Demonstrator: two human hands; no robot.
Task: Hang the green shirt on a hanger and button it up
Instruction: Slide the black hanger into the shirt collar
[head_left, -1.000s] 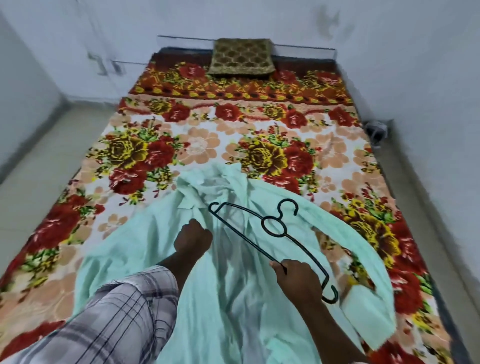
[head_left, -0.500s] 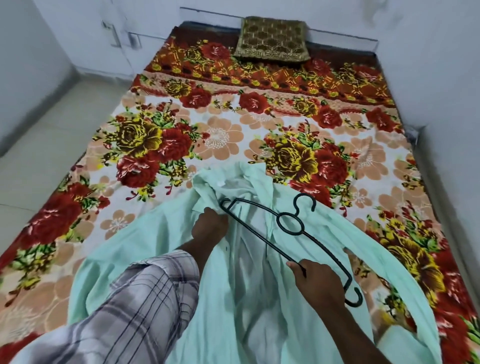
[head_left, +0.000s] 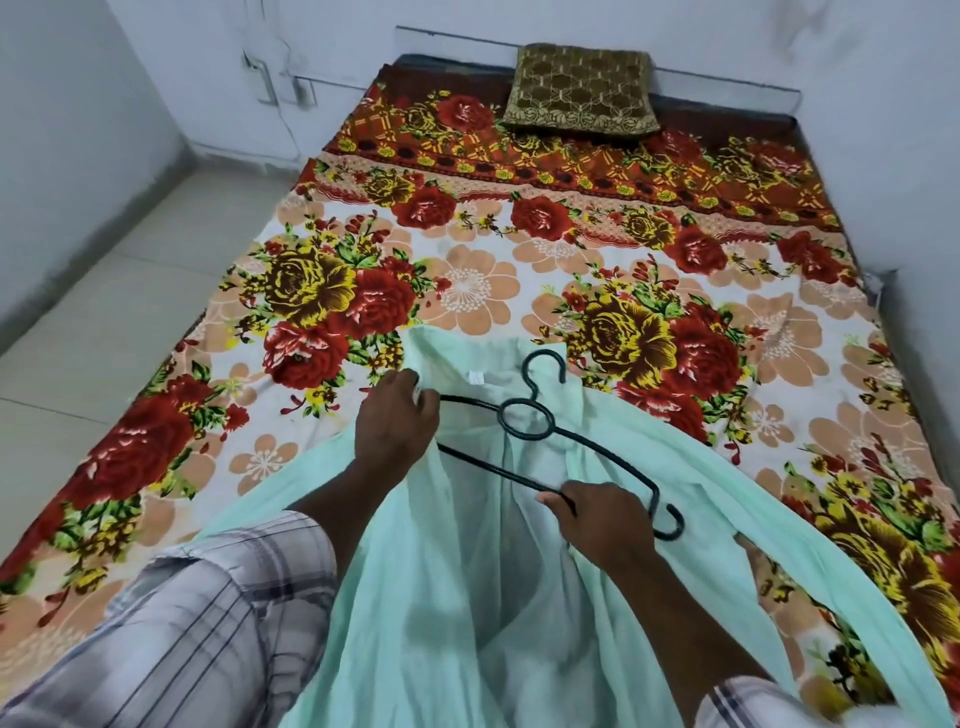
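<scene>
Right hand (head_left: 605, 522) grips hanger (head_left: 524, 418); left hand (head_left: 397, 421) seemingly pinches shirt (head_left: 467, 597).

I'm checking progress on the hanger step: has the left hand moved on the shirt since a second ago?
Yes. The left hand has gone up the green shirt toward its collar, where it now meets the black hanger's left end.

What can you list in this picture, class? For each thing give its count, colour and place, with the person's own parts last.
Pale green cotton shirt: one, spread open on the near end of the bed.
Thin black wire hanger: one, held over the shirt's collar.
Floral bedsheet: one, red, yellow and peach, covering the bed.
Brown patterned cushion: one, at the far end.
Left hand: gripping the hanger's left end and the shirt.
Right hand: gripping the hanger's lower bar.
Checked sleeves: grey-white, on both arms.
</scene>
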